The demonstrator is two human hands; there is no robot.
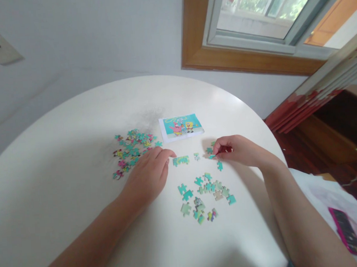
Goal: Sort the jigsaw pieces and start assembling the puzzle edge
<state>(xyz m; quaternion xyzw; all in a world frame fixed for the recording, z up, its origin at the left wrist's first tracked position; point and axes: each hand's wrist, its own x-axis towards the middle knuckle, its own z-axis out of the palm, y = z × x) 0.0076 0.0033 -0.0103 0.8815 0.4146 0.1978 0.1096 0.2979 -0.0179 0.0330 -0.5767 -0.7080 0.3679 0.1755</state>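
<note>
My left hand [152, 168] rests on the table with its index finger stretched out, the fingertip at the left end of a short strip of joined puzzle pieces [180, 161]. It holds nothing that I can see, and its other fingers are partly hidden. My right hand [230, 148] pinches a teal puzzle piece [212, 157] between thumb and fingers, low over the table. A single light puzzle piece [197, 156] lies between the strip and my right hand. Beside my right hand are a few teal pieces, one of them a loose piece [220, 165] just below it.
A picture card [182, 126] with cartoon figures lies behind the strip. To the left is a heap of mixed pieces [133, 146]; nearer me, several loose pieces [209, 187] are spread over the round white table [63, 163]. A pink-edged phone [347, 231] lies at the lower right.
</note>
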